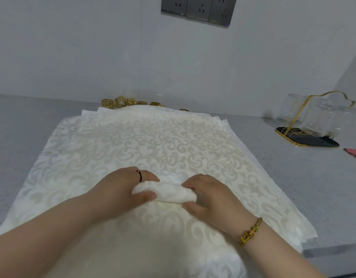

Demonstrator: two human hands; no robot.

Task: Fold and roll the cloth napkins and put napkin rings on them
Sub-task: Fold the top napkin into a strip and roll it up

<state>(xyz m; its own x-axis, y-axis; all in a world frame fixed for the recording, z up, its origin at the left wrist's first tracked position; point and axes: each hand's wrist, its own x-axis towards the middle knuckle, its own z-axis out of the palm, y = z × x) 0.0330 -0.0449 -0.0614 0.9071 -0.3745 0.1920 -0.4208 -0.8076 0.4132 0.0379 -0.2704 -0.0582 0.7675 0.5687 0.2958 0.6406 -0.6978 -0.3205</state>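
Cream damask cloth is held as a rolled napkin [167,192], long axis left to right, by the left hand [121,189] and right hand [211,199], fingers [149,177] curled round its ends, atop the flat stack [153,137]. Gold rings [131,102] are set far beyond on the table [293,187], seemingly nearer the left hand.

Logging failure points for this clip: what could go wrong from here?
The left hand and right hand hold the rolled napkin at its ends; loosening either grip may let it unroll. The napkin rings lie beyond the stack of flat napkins, so reaching for one could wrinkle the top sheet.
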